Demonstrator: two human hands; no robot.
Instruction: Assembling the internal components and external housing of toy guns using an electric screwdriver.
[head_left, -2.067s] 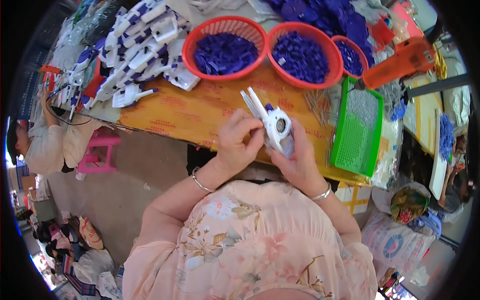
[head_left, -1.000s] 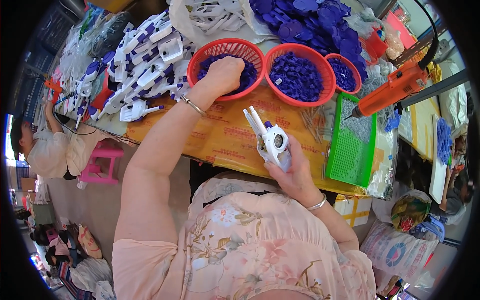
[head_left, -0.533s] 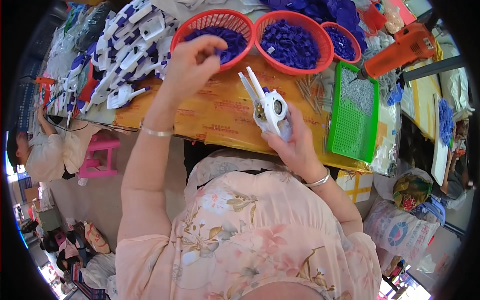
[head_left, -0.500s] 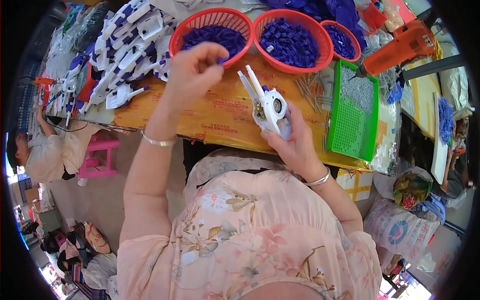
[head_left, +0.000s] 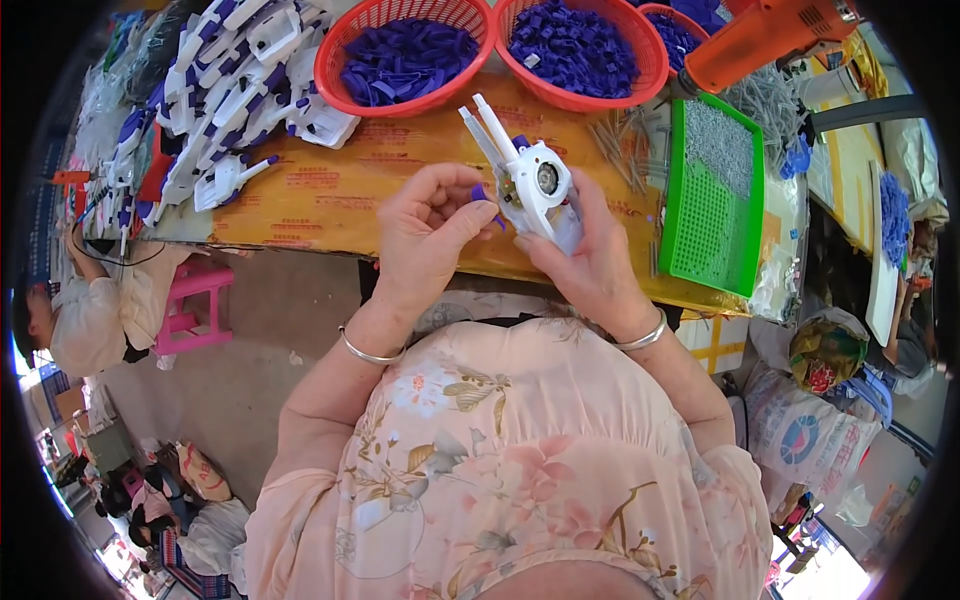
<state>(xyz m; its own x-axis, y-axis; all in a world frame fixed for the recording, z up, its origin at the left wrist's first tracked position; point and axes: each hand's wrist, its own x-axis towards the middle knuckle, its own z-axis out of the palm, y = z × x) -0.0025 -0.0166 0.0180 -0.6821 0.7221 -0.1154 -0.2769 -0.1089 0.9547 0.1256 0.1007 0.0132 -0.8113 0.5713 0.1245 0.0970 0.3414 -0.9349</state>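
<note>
My right hand (head_left: 588, 245) is closed round a white plastic housing (head_left: 541, 172) with a round dark opening and two long prongs, tilted up to the left. Some small parts show along its left side. Close beside that side, my left hand (head_left: 428, 232) pinches a small purple plastic piece (head_left: 484, 196) between thumb and fingers. Its tip is near the housing; I cannot tell whether they touch. Purple pieces like it lie in the red basket (head_left: 330, 75) at the far left of the table's middle.
A second red basket (head_left: 657, 80) holds small purple parts. The green tray (head_left: 752, 225) with small metal parts lies at the right, under an orange power tool (head_left: 765, 45). White-and-purple housings (head_left: 240, 95) are piled at the left. A person (head_left: 90, 310) sits beyond, near a pink stool (head_left: 197, 308).
My left hand has come down from the left red basket toward the housing, with the purple piece in its fingers. The housing stays in my right hand. The whole view has shifted slightly.
</note>
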